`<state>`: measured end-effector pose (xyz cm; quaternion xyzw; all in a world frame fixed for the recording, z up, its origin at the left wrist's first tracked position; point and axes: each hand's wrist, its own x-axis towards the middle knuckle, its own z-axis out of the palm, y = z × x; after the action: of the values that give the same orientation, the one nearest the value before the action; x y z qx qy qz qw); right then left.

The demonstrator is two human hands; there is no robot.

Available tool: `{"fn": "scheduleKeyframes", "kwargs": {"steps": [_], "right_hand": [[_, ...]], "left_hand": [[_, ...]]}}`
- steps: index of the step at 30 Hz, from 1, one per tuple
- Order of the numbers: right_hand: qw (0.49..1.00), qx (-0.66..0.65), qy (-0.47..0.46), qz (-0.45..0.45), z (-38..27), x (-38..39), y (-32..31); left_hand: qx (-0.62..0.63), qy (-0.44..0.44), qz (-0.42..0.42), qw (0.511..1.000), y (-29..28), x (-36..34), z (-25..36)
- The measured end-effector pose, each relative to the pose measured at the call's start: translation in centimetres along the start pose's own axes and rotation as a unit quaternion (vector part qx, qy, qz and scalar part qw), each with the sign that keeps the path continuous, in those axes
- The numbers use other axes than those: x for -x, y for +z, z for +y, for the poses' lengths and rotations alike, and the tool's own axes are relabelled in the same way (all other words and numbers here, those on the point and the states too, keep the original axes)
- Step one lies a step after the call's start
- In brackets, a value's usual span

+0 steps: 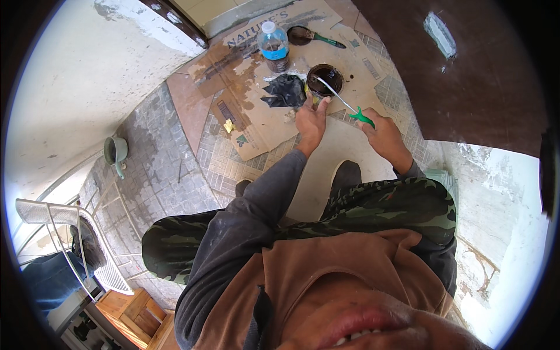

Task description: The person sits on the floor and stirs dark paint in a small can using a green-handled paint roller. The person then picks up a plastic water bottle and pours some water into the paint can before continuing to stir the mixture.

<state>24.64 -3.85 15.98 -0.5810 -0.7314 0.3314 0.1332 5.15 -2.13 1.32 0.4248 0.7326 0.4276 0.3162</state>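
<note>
A round can of dark brown paint [330,92] stands on a stained cardboard sheet [256,131]. My left hand [311,121] grips the near side of this can, fingers and thumb against its wall. My right hand [385,137] is closed round the green handle of a tool with a slim silver shaft [338,96]. The shaft slants down into the can, and its tip is hidden in the paint. Left of the can lies a crumpled black plastic bag [284,90]. Behind it stands a clear plastic bottle [273,44] with a white cap, blue label and dark contents.
A green-handled paintbrush [318,37] rests beside a dark round lid or pool on the cardboard. A brown panel [466,76] rises at the right. At the left are a green-grey dipper [115,153] and a white metal chair [76,233], with a wooden cabinet [131,318] below.
</note>
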Motion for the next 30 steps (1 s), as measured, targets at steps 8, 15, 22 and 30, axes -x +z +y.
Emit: {"fn": "scheduleKeyframes", "kwargs": {"steps": [8,15,22,30], "right_hand": [[0.985,-0.167,0.025,0.046,1.2,0.4,-1.9],[0.958,-0.244,0.148,0.009,2.4,0.8,-1.8],[0.920,-0.333,0.198,-0.068,2.7,0.7,0.9],[0.923,-0.331,0.185,-0.069,2.6,0.5,-0.5]], "left_hand": [[-0.023,-0.011,-0.012,1.000,0.2,-0.1,-0.5],[-0.007,0.000,0.002,1.000,0.2,-0.2,-0.4],[-0.002,-0.028,-0.020,0.999,-0.1,0.0,0.1],[0.003,-0.032,-0.032,0.999,0.0,0.0,0.2]]}}
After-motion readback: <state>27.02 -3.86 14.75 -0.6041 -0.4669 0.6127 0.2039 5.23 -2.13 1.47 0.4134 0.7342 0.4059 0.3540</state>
